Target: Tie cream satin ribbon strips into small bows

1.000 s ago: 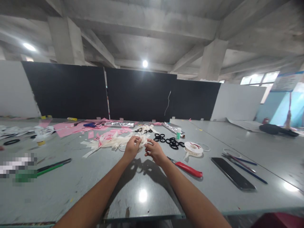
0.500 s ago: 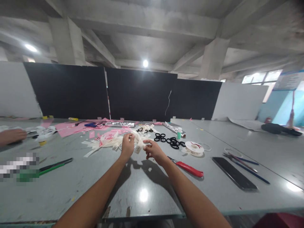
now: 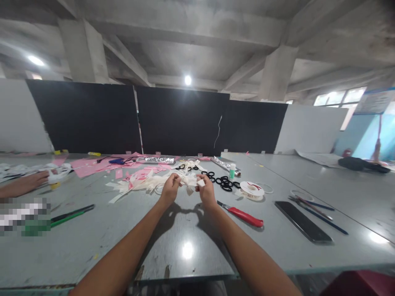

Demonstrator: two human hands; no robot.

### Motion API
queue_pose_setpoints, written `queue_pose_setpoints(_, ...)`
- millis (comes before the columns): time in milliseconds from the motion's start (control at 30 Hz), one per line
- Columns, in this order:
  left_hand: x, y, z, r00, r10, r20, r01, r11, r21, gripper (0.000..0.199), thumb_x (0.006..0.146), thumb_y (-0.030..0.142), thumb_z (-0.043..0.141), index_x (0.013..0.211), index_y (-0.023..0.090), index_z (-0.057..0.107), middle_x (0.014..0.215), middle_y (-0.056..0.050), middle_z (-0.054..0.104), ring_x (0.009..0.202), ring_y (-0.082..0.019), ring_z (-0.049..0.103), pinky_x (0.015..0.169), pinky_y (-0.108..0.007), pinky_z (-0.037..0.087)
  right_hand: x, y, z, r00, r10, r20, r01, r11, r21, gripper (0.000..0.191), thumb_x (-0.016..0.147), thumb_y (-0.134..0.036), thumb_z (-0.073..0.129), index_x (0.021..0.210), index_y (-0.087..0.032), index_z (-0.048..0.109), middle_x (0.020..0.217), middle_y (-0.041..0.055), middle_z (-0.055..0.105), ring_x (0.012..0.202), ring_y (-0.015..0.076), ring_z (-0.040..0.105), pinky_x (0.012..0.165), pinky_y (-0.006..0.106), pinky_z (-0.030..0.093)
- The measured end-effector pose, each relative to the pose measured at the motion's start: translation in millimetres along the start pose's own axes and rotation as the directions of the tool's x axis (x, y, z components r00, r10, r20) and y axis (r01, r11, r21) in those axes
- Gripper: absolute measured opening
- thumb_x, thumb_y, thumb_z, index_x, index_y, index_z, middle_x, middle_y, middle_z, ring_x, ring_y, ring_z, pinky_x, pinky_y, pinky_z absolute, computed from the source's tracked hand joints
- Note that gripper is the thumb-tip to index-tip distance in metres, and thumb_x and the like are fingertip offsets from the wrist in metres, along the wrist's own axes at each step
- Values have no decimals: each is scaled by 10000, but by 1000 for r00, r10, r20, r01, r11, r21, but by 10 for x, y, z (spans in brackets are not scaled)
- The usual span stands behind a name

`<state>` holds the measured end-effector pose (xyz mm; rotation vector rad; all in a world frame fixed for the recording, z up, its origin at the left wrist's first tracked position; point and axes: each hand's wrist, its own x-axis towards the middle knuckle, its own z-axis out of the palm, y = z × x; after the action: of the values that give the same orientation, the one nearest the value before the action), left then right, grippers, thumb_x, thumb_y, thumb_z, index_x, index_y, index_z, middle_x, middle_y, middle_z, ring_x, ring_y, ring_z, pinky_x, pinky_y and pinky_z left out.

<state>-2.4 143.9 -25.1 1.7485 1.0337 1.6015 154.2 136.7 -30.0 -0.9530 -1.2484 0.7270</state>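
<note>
Between my two hands, a little above the table, stretches a cream ribbon bow [image 3: 189, 181] with loose tails hanging down. My left hand [image 3: 170, 189] pinches its left side between thumb and fingertips. On its right side, my right hand [image 3: 206, 192] is closed on the ribbon, and a pale end shows over the fingers. A pile of cream ribbon strips [image 3: 146, 183] lies just left of my left hand. Black elastic hair ties [image 3: 225, 183] lie beyond my right hand, near a ribbon spool [image 3: 252, 190].
A red-handled utility knife [image 3: 245, 216] and a black phone [image 3: 304, 222] lie to the right, with tweezers [image 3: 310, 207] beyond. A glue stick [image 3: 232, 171] stands farther back. A green-handled tool [image 3: 72, 216] lies left, near another person's hand [image 3: 33, 181].
My right hand has shifted right, spreading the bow wider, and its fingers have closed round the ribbon. My left hand has moved slightly right. The other person's hand has reached farther right.
</note>
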Motion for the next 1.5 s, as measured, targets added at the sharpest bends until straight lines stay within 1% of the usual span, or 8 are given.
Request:
queue_pose_setpoints(67,2,-3,6,1000,-16,7,16,1000,-27,176,829,353,473,755,193,462,620,33,511,608,-132,521,616,-250,377,55,22,-55,990,96,-101,-98,995,-21,388,733,-382,533,1030,-139,589,869,71,621,665,169,554,570,276,435)
queue_pose_setpoints(167,-6,22,34,996,-29,87,36,996,-82,183,817,363,490,753,194,461,603,39,502,580,-125,507,602,-248,379,84,-21,-125,990,17,-141,-30,995,-90,369,722,-398,566,985,-145,614,863,65,630,753,178,562,656,279,441)
queue_pose_setpoints(333,-54,115,73,960,18,278,19,991,-131,226,807,395,518,740,182,483,626,36,504,580,-110,495,593,-242,389,-11,-140,-74,964,-28,265,26,1000,11,339,784,-473,525,723,-149,608,634,12,578,593,135,511,570,244,396)
queue_pose_setpoints(500,-65,96,89,976,-32,215,57,992,-109,237,784,401,534,722,175,495,649,26,527,560,-101,486,565,-236,388,-51,-67,19,983,-50,177,39,997,62,244,782,-424,539,805,-181,541,650,-22,562,535,117,478,509,227,375)
queue_pose_setpoints(667,-57,75,114,968,-170,183,208,954,-216,273,721,435,570,721,171,502,639,22,540,542,-101,495,512,-226,390,-18,-6,23,985,-169,20,170,984,-46,237,836,-364,459,938,-173,556,821,41,625,736,173,558,643,261,427)
queue_pose_setpoints(1000,-73,71,117,938,-238,254,303,916,-262,330,709,467,634,731,148,555,611,27,531,540,-83,475,546,-213,397,-95,-56,1,975,-179,131,198,968,-153,217,852,-385,473,895,-185,547,670,-23,553,581,127,474,560,232,358)
queue_pose_setpoints(1300,-47,110,60,987,-151,55,160,952,-259,302,737,454,628,808,162,595,665,32,545,583,-88,489,557,-201,385,-89,-6,29,958,-132,254,189,958,-215,225,804,-368,504,671,-186,518,564,-38,474,530,114,425,521,229,329)
queue_pose_setpoints(1500,-44,130,47,983,-171,61,181,932,-313,324,715,466,657,772,165,551,558,67,449,479,-62,386,471,-188,298,-135,-45,18,958,-160,237,220,942,-252,185,790,-350,550,852,-184,603,642,-18,543,565,129,478,552,238,386)
